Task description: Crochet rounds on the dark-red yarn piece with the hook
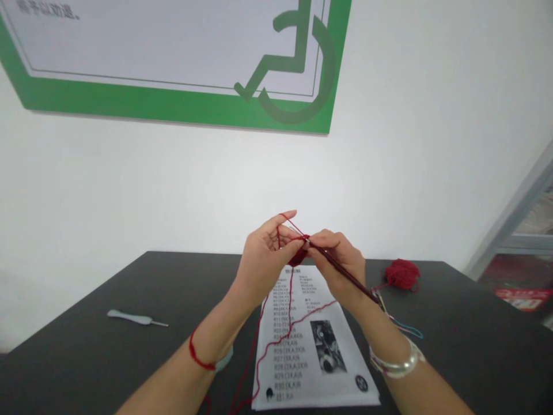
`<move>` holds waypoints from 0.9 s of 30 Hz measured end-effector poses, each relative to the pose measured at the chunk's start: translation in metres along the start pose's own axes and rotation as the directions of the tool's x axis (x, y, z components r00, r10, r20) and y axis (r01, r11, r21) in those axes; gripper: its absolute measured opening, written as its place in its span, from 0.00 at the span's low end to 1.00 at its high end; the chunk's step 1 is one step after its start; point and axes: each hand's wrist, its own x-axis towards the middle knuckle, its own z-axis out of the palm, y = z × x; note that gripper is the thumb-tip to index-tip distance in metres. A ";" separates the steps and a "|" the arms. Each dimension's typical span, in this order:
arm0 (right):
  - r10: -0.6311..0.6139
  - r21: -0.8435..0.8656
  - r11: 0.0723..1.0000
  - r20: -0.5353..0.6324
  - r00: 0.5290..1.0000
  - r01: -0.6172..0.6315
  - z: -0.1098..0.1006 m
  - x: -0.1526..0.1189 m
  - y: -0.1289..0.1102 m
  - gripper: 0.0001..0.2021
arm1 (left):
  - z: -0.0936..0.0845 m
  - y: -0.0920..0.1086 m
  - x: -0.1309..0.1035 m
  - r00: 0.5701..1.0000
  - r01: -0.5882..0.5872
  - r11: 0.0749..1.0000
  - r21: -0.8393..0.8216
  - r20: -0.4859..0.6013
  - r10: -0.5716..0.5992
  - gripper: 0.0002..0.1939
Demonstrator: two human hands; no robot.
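Centrally, above the far part of the black bench (194,294), the two hands meet around a small piece of red crochet (297,257). The left hand (270,245) pinches its edge between thumb and fingers, with the index finger raised and a strand of red yarn (290,300) looped over it. The right hand (339,259) is closed on a dark red crochet hook (345,275), its tip at the crochet and its shaft slanting down toward the right wrist. Below the hands lies a printed pattern sheet (294,377) with rows of text and a dark photo; loose yarn trails across it and off its left side. A red yarn ball (402,274) sits on the bench to the right, near a light blue cord loop (408,327) beside the right forearm. Well apart on the left lies a hook with a pale grey handle (129,316). Behind the bench, a green-bordered sign (173,104) hangs on the white wall (410,173).
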 end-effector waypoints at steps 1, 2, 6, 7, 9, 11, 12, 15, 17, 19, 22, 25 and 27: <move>0.031 0.013 0.999 -0.008 0.999 -0.031 0.001 -0.001 0.000 0.06 | 0.001 -0.001 0.000 1.000 0.003 1.000 -0.012 -0.004 -0.003 0.25; 0.029 0.006 1.000 -0.015 0.999 -0.029 0.002 -0.001 0.000 0.06 | 0.001 -0.002 -0.001 1.000 0.004 1.000 -0.022 -0.011 -0.004 0.25; -0.244 -0.230 0.944 -0.006 0.970 0.236 0.006 -0.001 -0.002 0.11 | 0.004 -0.009 -0.001 0.998 -0.023 1.000 0.000 -0.063 0.023 0.24; -0.300 -0.291 0.911 0.016 0.954 0.291 0.006 0.000 -0.003 0.12 | 0.004 -0.010 -0.001 0.996 -0.037 0.999 0.019 -0.077 0.038 0.24; -0.351 -0.355 0.868 0.057 0.935 0.348 0.007 0.000 -0.006 0.13 | 0.005 -0.012 -0.001 0.993 -0.063 0.997 0.053 -0.097 0.068 0.24; -0.367 -0.373 0.849 0.091 0.926 0.374 0.007 0.000 -0.011 0.13 | 0.004 -0.012 -0.001 0.991 -0.080 0.994 0.075 -0.106 0.088 0.24; -0.369 -0.380 0.843 0.108 0.923 0.382 0.007 0.000 -0.013 0.13 | 0.003 -0.013 0.000 0.989 -0.085 0.993 0.085 -0.110 0.094 0.24; -0.350 -0.422 0.832 0.103 0.931 0.360 0.007 0.000 -0.021 0.11 | -0.001 -0.015 0.001 0.983 -0.109 0.985 0.135 -0.130 0.127 0.23; -0.297 -0.445 0.843 0.083 0.951 0.302 0.005 0.001 -0.026 0.10 | -0.003 -0.017 0.003 0.980 -0.135 0.970 0.204 -0.117 0.161 0.23; -0.192 -0.422 0.885 0.061 0.980 0.199 0.001 0.002 -0.030 0.09 | -0.006 -0.018 0.004 0.976 -0.173 0.943 0.284 -0.076 0.202 0.23; 0.056 -0.228 0.972 -0.017 0.998 -0.058 -0.007 0.005 -0.030 0.11 | -0.007 -0.017 0.004 0.966 -0.242 0.881 0.405 0.013 0.259 0.22; 0.291 0.059 0.956 -0.070 0.954 -0.287 -0.016 0.009 -0.025 0.14 | -0.005 -0.015 0.002 0.943 -0.324 0.790 0.520 0.107 0.316 0.20; 0.415 0.211 0.895 -0.064 0.908 -0.394 -0.020 0.014 -0.021 0.15 | -0.004 -0.015 0.000 0.928 -0.365 0.750 0.552 0.152 0.340 0.20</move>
